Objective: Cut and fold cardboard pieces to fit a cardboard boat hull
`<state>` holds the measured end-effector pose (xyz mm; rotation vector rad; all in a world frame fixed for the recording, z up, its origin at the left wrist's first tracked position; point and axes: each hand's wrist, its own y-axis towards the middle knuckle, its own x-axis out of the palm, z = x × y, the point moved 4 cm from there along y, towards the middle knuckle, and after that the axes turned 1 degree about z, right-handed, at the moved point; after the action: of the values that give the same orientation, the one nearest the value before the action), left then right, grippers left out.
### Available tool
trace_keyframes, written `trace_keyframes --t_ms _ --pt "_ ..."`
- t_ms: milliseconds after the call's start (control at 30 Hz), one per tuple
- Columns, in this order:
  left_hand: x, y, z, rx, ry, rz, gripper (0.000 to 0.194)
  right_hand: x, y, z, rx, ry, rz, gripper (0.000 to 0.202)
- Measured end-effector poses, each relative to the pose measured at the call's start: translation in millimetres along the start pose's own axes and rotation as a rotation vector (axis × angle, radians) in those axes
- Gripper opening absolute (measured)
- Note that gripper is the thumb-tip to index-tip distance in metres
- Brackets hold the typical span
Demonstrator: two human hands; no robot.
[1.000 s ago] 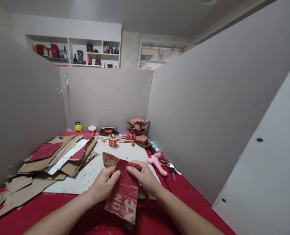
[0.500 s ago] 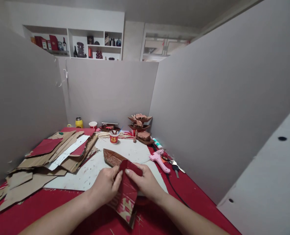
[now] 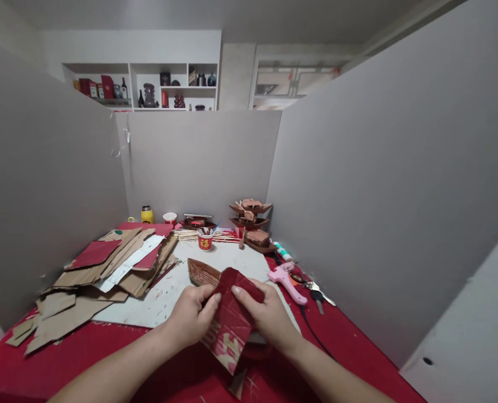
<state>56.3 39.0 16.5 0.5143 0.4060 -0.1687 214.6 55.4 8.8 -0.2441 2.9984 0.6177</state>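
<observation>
Between my two hands is a piece of red printed cardboard, creased and bent, with pale lettering near its lower end. My left hand pinches its left edge between thumb and fingers. On the other side my right hand grips it, thumb pressed on the red face and fingers hidden behind. Just beyond the cardboard lies a brown model boat hull, partly covered by it. A narrow scrap shows below the cardboard.
Stacked cardboard sheets cover the left side. A red paper cup holding thin tools stands on the white board. Finished-looking model boats are stacked at the back. To the right lie a pink glue gun, scissors and a cord.
Both hands still hold the red cardboard, which now lies flatter and shows more of its red face. The whole scene has shifted slightly right as the camera turned.
</observation>
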Motion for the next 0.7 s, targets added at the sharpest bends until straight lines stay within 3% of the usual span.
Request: trace_keyframes --t_ms 200,333,533,700 --pt "3.8 1.0 -3.4 -0.063 -0.127 -0.029 0.037 3.9 -7.2 -7.6 -0.139 -0.116 -0.006 0.023" --pt "6.2 1.0 -6.6 -0.115 -0.211 -0.052 0.037 -0.5 -4.8 -6.4 -0.080 -0.086 0.004 0.023" --pt "5.9 -0.1 -5.7 -0.174 -0.371 -0.181 0.032 -3.0 -4.5 -2.7 -0.063 -0.098 0.007 0.023" --pt "8.0 4.3 -12.5 -0.215 -0.395 -0.115 0.033 2.7 -10.0 -15.3 -0.301 -0.283 -0.045 0.018"
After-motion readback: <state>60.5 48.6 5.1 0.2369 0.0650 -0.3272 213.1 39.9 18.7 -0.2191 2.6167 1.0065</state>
